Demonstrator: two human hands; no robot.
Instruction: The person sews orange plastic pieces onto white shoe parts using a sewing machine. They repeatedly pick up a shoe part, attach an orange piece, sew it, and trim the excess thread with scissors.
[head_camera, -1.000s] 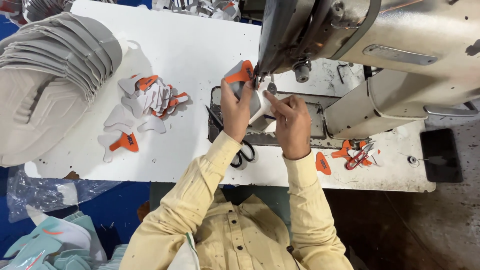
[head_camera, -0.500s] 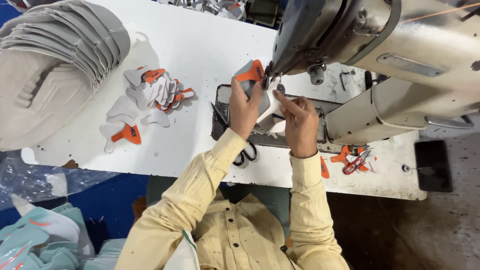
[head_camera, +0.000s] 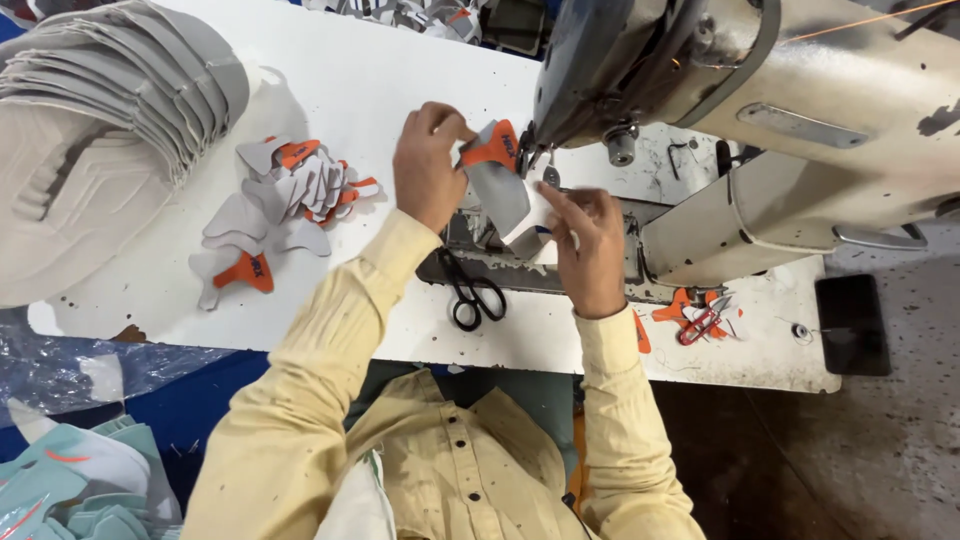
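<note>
1. Left hand is curled shut, fingertips pinching the orange tab end of a grey-and-orange shoe piece. A second ago this hand sat lower and closer to the right one; it now sits further up the table, with the tab raised just beside the needle area.
2. Right hand lies flat-ish, fingers extended and pressing the white lower end of the same piece against the sewing machine bed. Not a closed grip; more a hold-down. Its position is little changed.
3. Judgement: the piece looks stretched between both hands and newly lined up under the machine head, so positioning seems nearly finished.
4. Black scissors lie untouched on the white table, between the forearms.
5. Loose pile of cut pieces sits well left; stacked grey uppers further left. Red snips rest right of the right wrist.
</note>
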